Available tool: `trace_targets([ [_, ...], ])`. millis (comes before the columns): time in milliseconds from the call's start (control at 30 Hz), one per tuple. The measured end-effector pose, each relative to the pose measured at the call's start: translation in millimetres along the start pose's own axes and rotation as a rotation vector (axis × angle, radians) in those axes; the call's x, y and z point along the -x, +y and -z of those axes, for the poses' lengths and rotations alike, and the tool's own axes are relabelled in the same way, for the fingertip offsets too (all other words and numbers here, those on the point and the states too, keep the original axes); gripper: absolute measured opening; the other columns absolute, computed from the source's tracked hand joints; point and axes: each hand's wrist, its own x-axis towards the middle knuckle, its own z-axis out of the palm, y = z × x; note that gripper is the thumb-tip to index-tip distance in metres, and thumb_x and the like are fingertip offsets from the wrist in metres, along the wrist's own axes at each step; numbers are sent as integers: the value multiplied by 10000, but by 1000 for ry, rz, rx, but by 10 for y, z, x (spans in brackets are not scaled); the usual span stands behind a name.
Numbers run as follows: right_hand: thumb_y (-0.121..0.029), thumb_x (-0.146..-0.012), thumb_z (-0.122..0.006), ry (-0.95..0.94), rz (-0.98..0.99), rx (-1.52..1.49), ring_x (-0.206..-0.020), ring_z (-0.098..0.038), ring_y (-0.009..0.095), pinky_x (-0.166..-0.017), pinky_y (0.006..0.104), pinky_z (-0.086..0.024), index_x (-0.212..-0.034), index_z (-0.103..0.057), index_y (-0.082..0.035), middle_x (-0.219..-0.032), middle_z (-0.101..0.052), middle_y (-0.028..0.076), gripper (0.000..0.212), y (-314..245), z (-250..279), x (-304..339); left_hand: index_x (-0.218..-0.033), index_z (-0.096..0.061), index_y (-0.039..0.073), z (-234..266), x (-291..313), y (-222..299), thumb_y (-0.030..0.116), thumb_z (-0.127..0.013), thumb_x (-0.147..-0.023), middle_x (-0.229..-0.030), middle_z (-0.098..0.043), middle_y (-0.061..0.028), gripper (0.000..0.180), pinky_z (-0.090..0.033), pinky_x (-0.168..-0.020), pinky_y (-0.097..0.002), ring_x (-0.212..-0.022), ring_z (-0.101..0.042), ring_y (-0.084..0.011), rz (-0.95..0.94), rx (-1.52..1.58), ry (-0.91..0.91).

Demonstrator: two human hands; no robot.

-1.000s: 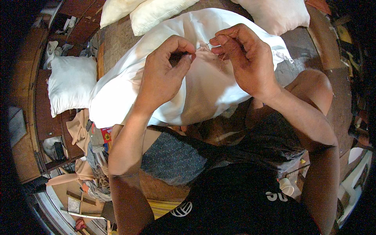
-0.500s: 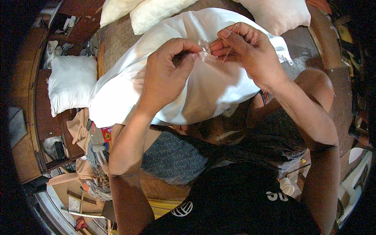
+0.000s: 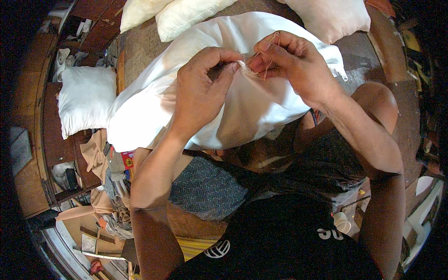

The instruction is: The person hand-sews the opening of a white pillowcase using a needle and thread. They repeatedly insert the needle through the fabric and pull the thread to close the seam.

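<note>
Floor [image 3: 140,49], perhaps wooden, pillows [image 3: 191,17] beyond cloth [image 3: 247,112]

Mounted on my head, the left camera of a side-by-side fisheye pair faces downward over my black shirt [image 3: 275,233], framing my left hand [image 3: 200,91] and right hand [image 3: 303,70] at close range in its upper half.
</note>
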Motion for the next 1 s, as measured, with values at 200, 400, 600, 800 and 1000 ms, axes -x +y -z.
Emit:
trace_targets([
  [200, -278, -1088, -610, -39, -25, -6, -961, -723, 147, -871, 300, -569, -1154, -714, -43, -1020, -769, 78, 265, -19, -11, 7, -1030, -734, -1, 11, -2, 35, 29, -689, -935, -951, -723, -118, 109, -542, -765, -309, -824, -694, -203, 50, 22, -6],
  [400, -226, -1027, -674, -41, -113, -66, -934, -718, 151, -841, 301, -573, -1127, -747, -7, -1046, -773, 83, 251, -77, 1, -2, -1013, -713, 1, 58, 15, 38, 24, -686, -936, -939, -722, -108, 85, -540, -761, -297, -819, -689, -180, 49, -20, -24],
  [600, -244, -1018, -699, -91, -212, 29, -935, -700, 130, -827, 295, -560, -1178, -741, -8, -1058, -770, 61, 288, -141, 58, -22, -1020, -707, 10, 19, 32, 77, 17, -698, -930, -918, -725, -93, 91, -541, -751, -283, -809, -688, -160, 63, 27, 10],
  [800, -196, -1027, -706, 121, 19, 257, -955, -679, 120, -844, 295, -562, -1218, -710, 2, -1231, -707, 80, 275, -80, 25, -40, -1032, -690, 6, 54, 11, 18, 23, -702, -944, -894, -726, -71, 90, -543, -767, -280, -831, -679, -123, 86, 38, -14],
  [1000, -86, -815, -791, 158, 939, 1244, -1288, -589, 368, -1093, 445, -497, -1031, -790, -80, -1371, -647, 114, 216, -333, -68, 101, -1016, -677, -3, 69, -52, 55, -12, -710, -937, -909, -721, -58, 86, -536, -800, -270, -839, -667, -113, 162, 100, -33],
])
